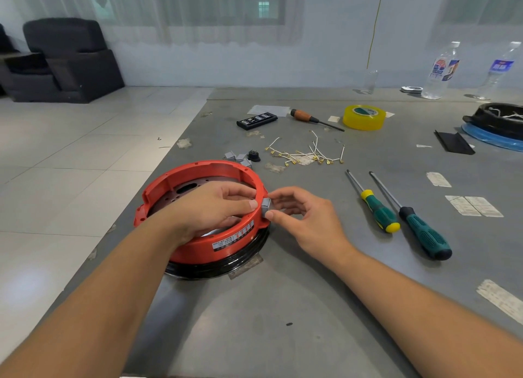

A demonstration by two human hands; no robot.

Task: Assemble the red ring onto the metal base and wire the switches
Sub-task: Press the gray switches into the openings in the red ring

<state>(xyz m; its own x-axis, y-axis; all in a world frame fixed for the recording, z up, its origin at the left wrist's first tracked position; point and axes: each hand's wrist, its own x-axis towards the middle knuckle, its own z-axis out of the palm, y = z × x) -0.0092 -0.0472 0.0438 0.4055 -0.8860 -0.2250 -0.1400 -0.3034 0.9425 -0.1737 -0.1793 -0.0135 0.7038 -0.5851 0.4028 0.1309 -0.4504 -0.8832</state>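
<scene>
Both busy: right hand (pixel 304 220) pinches grey switch (pixel 266 206) at red ring (pixel 198 244), left hand (pixel 210 208) grips rim.

Both hands meet, forearms stretched forward.
Left hand (pixel 209 208) fingers curled, palm down; right hand (pixel 305 216) thumb and fingers pinching.

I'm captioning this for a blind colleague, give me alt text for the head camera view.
The right hand pinches a grey switch against the outside of a red ring while the left hand grips the ring's rim. Screwdrivers, loose wires and yellow tape lie behind on the grey table.
</scene>
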